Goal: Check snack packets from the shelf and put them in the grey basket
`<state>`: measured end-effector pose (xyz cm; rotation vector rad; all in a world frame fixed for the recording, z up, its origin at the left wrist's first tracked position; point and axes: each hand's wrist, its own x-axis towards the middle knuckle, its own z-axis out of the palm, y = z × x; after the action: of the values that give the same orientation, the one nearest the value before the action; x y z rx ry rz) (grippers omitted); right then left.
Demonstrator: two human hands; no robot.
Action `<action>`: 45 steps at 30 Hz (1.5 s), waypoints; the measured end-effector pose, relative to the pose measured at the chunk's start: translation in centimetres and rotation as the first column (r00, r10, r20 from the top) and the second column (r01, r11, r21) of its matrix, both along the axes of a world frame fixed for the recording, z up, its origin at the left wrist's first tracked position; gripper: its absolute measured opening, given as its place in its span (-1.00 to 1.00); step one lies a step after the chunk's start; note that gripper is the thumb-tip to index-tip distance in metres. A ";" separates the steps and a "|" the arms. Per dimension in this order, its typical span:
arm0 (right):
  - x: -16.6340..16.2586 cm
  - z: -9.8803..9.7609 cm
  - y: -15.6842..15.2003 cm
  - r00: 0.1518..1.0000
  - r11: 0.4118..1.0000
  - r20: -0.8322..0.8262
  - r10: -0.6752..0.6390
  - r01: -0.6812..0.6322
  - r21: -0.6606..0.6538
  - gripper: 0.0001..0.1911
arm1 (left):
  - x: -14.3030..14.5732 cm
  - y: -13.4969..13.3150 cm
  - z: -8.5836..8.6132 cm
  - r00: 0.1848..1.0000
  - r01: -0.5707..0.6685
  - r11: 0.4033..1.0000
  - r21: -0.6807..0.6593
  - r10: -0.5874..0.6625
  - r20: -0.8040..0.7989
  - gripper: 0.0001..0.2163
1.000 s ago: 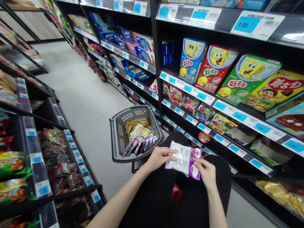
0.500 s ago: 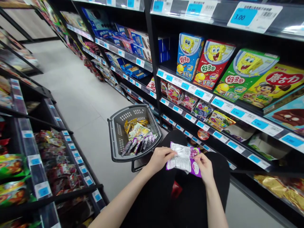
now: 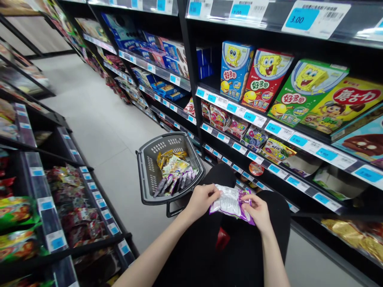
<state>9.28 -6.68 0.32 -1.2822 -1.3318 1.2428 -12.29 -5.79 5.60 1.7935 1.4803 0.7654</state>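
Over my lap, a purple and silver candy packet [image 3: 229, 201] is stretched between my two hands, its silver printed back facing up. My left hand [image 3: 202, 201] pinches the packet's left end between thumb and fingers. At the other end, my right hand [image 3: 257, 211] grips the purple edge. Whether it is one packet or two pressed together, I cannot tell. Just left of my knees stands a grey shopping basket [image 3: 144, 167] on the floor, with several yellow, white and purple packets [image 3: 176, 169] lying inside it.
Shelves on the right carry cartoon snack boxes [image 3: 267, 79] above smaller gummy packets [image 3: 254, 137]. Another low rack [image 3: 44, 203] with bagged snacks runs along the left. Between them lies a grey tiled aisle floor [image 3: 89, 103]. Something red [image 3: 222, 239] shows between my legs.
My right hand has shifted its fingers on the packet's right end. The packet is now bunched and creased more there. The basket has stayed in place.
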 end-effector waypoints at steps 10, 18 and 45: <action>-2.5 0.5 0.3 0.984 0.994 0.141 0.107 -0.108 0.002 -0.71 | -4.2 0.1 -0.2 0.934 0.266 0.960 0.089 -0.234 -0.271 -0.76; -7.0 0.6 -0.2 0.898 0.922 0.342 0.277 -0.348 0.167 -0.77 | -8.2 -3.6 -1.4 0.788 0.294 0.940 0.175 -0.135 -0.601 -0.76; -5.9 -1.6 -0.1 0.960 0.940 0.070 0.272 -0.250 -0.231 -0.71 | -6.6 -3.7 -0.6 0.869 0.068 0.982 0.175 0.028 -0.494 -0.79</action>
<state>3.34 -6.80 -1.31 -1.3679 -1.5074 1.5634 -18.85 -9.45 4.97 2.2672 1.7511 0.4568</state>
